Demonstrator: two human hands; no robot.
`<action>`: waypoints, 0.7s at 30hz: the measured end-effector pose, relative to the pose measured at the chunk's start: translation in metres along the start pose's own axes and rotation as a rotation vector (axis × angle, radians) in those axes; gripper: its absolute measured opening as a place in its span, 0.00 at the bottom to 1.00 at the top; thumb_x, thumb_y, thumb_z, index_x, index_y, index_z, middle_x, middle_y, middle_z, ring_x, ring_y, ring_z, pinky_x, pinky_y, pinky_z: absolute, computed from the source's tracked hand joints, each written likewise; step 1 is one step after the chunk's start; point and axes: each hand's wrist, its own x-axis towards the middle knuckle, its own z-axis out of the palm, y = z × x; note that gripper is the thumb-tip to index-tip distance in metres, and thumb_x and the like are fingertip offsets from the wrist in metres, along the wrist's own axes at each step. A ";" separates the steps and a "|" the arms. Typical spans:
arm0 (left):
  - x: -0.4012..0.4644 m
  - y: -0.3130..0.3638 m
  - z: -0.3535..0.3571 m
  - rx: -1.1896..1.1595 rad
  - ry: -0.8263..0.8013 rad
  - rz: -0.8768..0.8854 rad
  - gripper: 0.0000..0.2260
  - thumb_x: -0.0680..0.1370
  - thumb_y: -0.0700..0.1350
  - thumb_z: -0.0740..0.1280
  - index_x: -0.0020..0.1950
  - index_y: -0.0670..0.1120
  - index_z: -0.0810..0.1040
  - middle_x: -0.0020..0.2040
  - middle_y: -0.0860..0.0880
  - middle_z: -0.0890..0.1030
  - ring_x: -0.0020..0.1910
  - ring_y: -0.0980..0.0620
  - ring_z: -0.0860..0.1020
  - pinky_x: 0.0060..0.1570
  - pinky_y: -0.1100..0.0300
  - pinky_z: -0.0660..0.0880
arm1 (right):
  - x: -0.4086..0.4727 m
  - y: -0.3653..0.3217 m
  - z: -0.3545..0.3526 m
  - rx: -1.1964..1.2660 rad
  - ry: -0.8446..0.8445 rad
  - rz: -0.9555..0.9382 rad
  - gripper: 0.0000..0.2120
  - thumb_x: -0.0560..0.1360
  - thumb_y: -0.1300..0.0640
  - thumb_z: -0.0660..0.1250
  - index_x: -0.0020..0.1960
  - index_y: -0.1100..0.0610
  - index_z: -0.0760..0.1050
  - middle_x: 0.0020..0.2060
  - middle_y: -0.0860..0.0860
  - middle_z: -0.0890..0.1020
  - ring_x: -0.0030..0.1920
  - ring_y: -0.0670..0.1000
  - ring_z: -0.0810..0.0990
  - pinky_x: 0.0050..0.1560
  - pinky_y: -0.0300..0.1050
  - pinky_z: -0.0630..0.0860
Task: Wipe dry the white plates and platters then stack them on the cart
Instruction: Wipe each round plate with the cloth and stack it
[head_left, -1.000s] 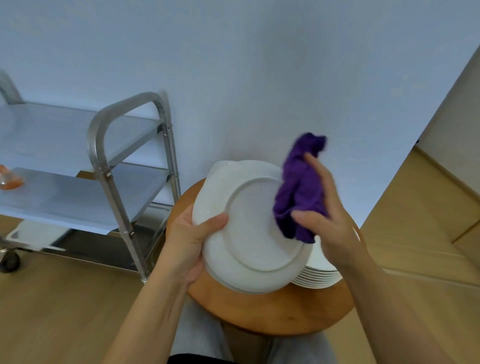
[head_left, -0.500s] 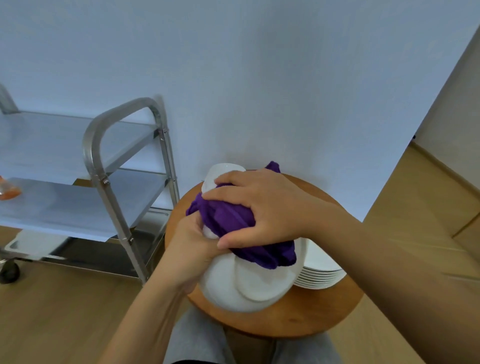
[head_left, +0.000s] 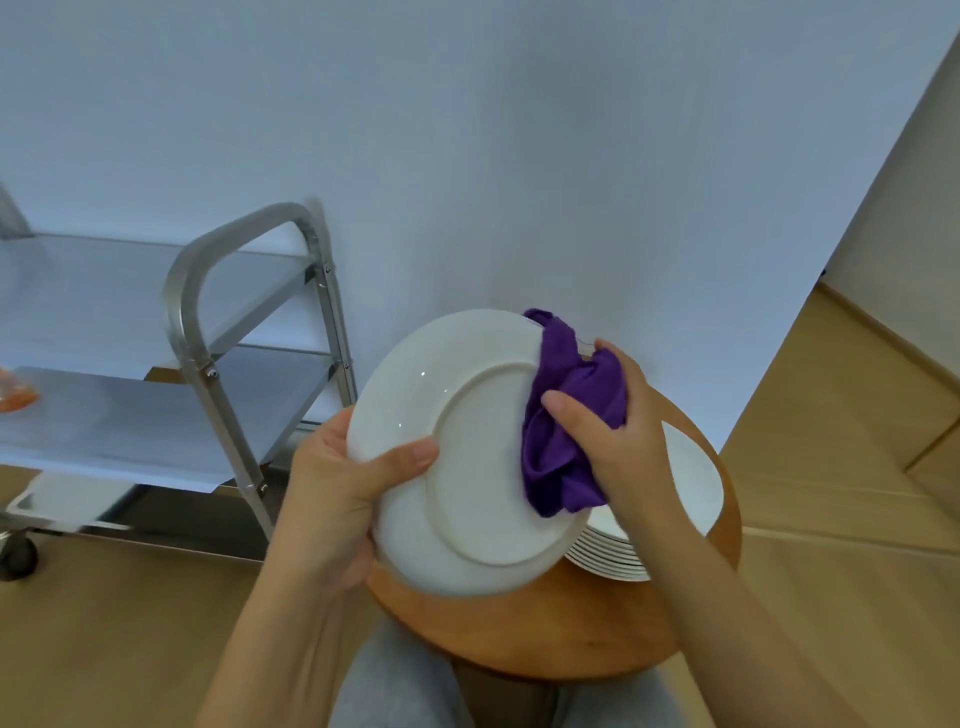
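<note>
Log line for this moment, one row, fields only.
step: wiping plate underside | left hand: holds plate | right hand: presses purple cloth on plate | plate stack: on round table

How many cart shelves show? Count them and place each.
3. The top shelf is at upper left, the middle shelf sits below it with an orange thing at its left edge, and the bottom shelf is near the floor, partly hidden.
</note>
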 end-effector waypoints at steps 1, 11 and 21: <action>-0.002 -0.003 0.002 -0.021 0.009 -0.013 0.22 0.52 0.41 0.81 0.45 0.49 0.85 0.45 0.44 0.85 0.42 0.47 0.84 0.33 0.58 0.79 | -0.008 0.005 0.003 -0.004 0.060 0.029 0.40 0.58 0.38 0.74 0.67 0.44 0.65 0.62 0.47 0.74 0.59 0.49 0.75 0.58 0.49 0.77; -0.015 -0.019 0.025 -0.224 -0.037 -0.135 0.28 0.54 0.51 0.82 0.52 0.49 0.83 0.51 0.45 0.84 0.49 0.46 0.83 0.39 0.55 0.80 | -0.030 0.031 -0.006 0.418 0.143 0.327 0.26 0.56 0.47 0.74 0.53 0.43 0.73 0.45 0.46 0.83 0.44 0.48 0.82 0.36 0.39 0.78; -0.009 -0.019 0.010 -0.303 -0.143 -0.557 0.45 0.50 0.50 0.84 0.65 0.47 0.74 0.54 0.40 0.82 0.47 0.40 0.83 0.38 0.48 0.80 | -0.010 0.008 -0.047 -0.042 -0.161 0.205 0.31 0.62 0.46 0.78 0.62 0.45 0.72 0.50 0.41 0.79 0.43 0.38 0.80 0.37 0.30 0.75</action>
